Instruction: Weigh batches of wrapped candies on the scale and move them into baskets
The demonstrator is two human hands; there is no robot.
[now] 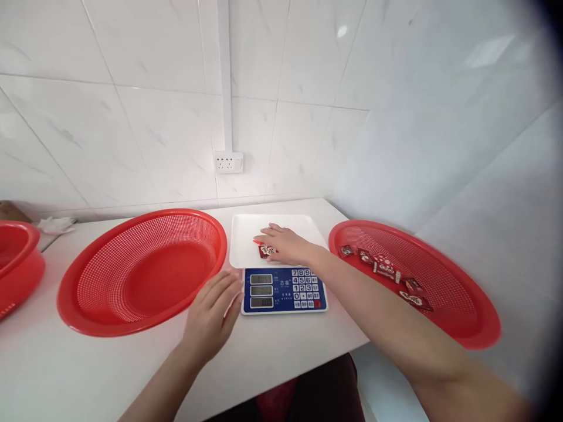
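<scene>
A white electronic scale stands on the table, with a blue keypad panel [285, 291] in front and a white weighing plate [244, 234] behind it. On the plate, small red packets [267, 251] with white lettering lie partly hidden under my right hand [288, 243]. Its fingers and thumb are on either side of them, reaching in from the right. My left hand [213, 313] hovers by the panel's left edge, fingers extended and thumb apart, holding nothing. The top display shows a small reading, too blurred to read surely.
To the left sits a red mesh basket [83, 275]. Another red basket [475, 316] on the right holds several small red packets [387, 266]. A third red basket [21, 281] is cut off at far left. Behind the table is a tiled wall with a socket [229, 162].
</scene>
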